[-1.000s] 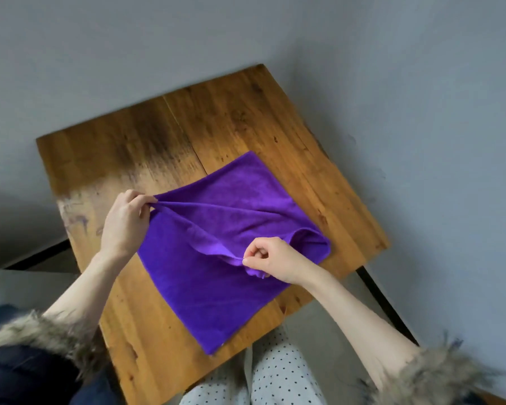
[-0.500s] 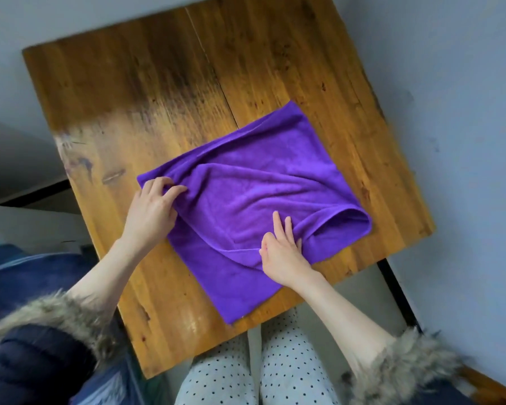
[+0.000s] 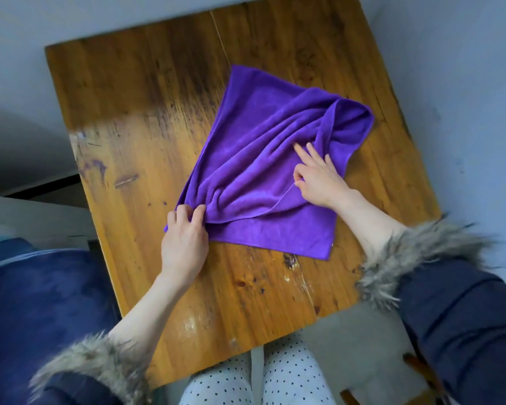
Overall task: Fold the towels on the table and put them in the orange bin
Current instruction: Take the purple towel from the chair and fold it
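Soft, even, bluish daylight with no hard shadows, pale glare on the varnished table left of the left hand, slight motion blur on the fingertips of the right hand, wide-angle bending at the edges, fur cuffs nearest the lens soft.

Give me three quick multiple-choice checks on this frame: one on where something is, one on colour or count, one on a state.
1. Where does the left hand grip the towel?
A. near-left corner
B. far-right corner
C. middle

2. What colour is the towel?
A. orange
B. purple
C. white

3. How does the towel lie on the table?
A. rolled into a tube
B. hanging off the edge
C. partly folded and wrinkled

Answers: 1 A, the fingers pinch the bunched near-left corner. 2 B, the cloth is purple all over. 3 C, one layer lies over another with creases, while the right hand rests on it.
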`<state>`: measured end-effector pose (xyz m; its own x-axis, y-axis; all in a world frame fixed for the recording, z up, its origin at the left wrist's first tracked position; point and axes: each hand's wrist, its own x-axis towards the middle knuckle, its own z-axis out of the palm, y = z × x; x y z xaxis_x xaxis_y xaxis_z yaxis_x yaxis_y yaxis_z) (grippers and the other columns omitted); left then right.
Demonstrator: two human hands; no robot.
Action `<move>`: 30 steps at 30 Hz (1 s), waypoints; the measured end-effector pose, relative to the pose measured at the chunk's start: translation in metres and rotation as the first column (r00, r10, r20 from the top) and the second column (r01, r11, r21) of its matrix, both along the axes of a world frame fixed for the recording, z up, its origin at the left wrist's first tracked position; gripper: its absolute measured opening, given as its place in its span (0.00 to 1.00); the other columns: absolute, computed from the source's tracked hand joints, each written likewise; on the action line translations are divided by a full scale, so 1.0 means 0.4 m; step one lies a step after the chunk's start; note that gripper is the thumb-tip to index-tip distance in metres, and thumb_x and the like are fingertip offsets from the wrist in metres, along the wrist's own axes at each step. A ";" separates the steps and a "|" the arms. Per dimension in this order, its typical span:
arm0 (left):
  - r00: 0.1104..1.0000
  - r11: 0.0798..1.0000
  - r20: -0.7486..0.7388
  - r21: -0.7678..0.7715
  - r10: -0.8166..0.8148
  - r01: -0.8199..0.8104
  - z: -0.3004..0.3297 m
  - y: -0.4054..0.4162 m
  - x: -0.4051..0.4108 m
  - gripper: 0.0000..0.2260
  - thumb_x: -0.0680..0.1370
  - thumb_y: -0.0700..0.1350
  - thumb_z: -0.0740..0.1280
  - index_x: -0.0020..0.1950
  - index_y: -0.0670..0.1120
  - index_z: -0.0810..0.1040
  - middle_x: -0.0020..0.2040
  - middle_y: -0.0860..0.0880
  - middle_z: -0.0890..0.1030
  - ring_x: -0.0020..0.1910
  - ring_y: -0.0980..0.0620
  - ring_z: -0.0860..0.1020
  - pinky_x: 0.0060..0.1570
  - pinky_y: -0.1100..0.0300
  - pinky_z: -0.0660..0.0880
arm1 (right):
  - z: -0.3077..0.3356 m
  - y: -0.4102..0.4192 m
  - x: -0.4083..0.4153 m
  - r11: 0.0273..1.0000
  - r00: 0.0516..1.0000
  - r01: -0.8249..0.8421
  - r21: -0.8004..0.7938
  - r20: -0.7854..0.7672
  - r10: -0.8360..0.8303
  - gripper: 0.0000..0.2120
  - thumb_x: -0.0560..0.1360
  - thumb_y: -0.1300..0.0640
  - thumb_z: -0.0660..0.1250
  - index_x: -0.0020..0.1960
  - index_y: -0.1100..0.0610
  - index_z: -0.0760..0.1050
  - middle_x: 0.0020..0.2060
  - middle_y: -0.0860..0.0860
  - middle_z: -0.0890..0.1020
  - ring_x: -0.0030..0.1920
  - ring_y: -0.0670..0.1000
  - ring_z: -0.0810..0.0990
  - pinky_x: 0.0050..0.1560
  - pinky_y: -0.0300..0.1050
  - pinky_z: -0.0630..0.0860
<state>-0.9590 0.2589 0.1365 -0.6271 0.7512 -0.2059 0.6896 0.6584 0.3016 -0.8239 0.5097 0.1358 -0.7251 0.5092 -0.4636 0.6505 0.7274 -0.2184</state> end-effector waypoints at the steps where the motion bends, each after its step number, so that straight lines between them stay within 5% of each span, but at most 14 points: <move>1: 1.000 1.000 0.014 -0.005 0.014 -0.014 0.000 -0.003 0.011 0.17 0.73 0.35 0.64 0.62 0.41 0.74 0.52 0.38 0.73 0.50 0.38 0.71 0.30 0.49 0.74 | 0.001 -0.008 0.002 0.999 0.999 0.036 0.001 -0.035 -0.035 0.03 0.78 0.60 0.59 0.47 0.56 0.71 0.77 0.51 0.49 0.76 0.52 0.44 0.73 0.58 0.49; 4: 1.000 0.999 -0.013 0.042 -0.011 0.011 0.005 -0.018 0.021 0.17 0.72 0.32 0.65 0.60 0.41 0.77 0.50 0.39 0.76 0.47 0.38 0.73 0.33 0.48 0.74 | 0.015 -0.063 0.037 0.986 0.969 0.164 0.033 -0.191 -0.155 0.06 0.77 0.60 0.61 0.50 0.60 0.74 0.74 0.55 0.61 0.75 0.54 0.55 0.71 0.54 0.57; 7: 0.997 0.995 -0.062 0.084 -0.056 0.061 0.011 -0.041 0.000 0.14 0.72 0.32 0.67 0.56 0.42 0.80 0.47 0.40 0.79 0.43 0.38 0.74 0.36 0.48 0.74 | 0.053 -0.152 0.112 0.959 0.915 0.265 0.102 -0.340 -0.217 0.04 0.75 0.61 0.64 0.47 0.61 0.76 0.57 0.57 0.76 0.60 0.58 0.73 0.57 0.52 0.67; 11: 0.985 0.982 -0.117 0.130 -0.124 0.139 0.018 -0.069 -0.042 0.09 0.70 0.30 0.69 0.48 0.39 0.82 0.42 0.40 0.80 0.41 0.38 0.74 0.35 0.48 0.73 | 0.080 -0.230 0.221 0.938 0.885 0.283 0.201 -0.431 -0.175 0.01 0.72 0.63 0.68 0.42 0.61 0.77 0.42 0.55 0.79 0.44 0.59 0.76 0.42 0.53 0.72; 17: 0.945 0.946 -0.105 0.058 -0.311 0.318 0.013 -0.089 -0.065 0.11 0.72 0.32 0.68 0.54 0.38 0.79 0.47 0.39 0.77 0.42 0.38 0.74 0.35 0.48 0.74 | 0.044 -0.294 0.301 0.951 0.862 0.296 0.082 -0.452 -0.229 0.00 0.73 0.65 0.68 0.43 0.62 0.77 0.42 0.54 0.78 0.44 0.54 0.75 0.41 0.45 0.75; 22: 0.961 0.961 -0.037 0.031 -0.273 0.274 0.010 -0.078 -0.067 0.09 0.76 0.36 0.65 0.56 0.40 0.77 0.50 0.40 0.74 0.47 0.39 0.73 0.27 0.53 0.71 | -0.009 -0.314 0.329 0.965 0.924 0.257 0.044 -0.305 -0.232 0.05 0.74 0.64 0.67 0.49 0.64 0.77 0.46 0.56 0.77 0.47 0.55 0.75 0.44 0.43 0.75; 30: 0.974 0.973 0.011 0.048 -0.228 0.227 0.016 -0.063 -0.087 0.06 0.77 0.40 0.65 0.51 0.40 0.78 0.51 0.41 0.73 0.50 0.41 0.73 0.31 0.48 0.75 | -0.016 -0.300 0.337 0.964 0.926 0.266 -0.018 -0.273 -0.261 0.08 0.74 0.62 0.68 0.53 0.61 0.75 0.50 0.53 0.75 0.52 0.51 0.72 0.51 0.41 0.72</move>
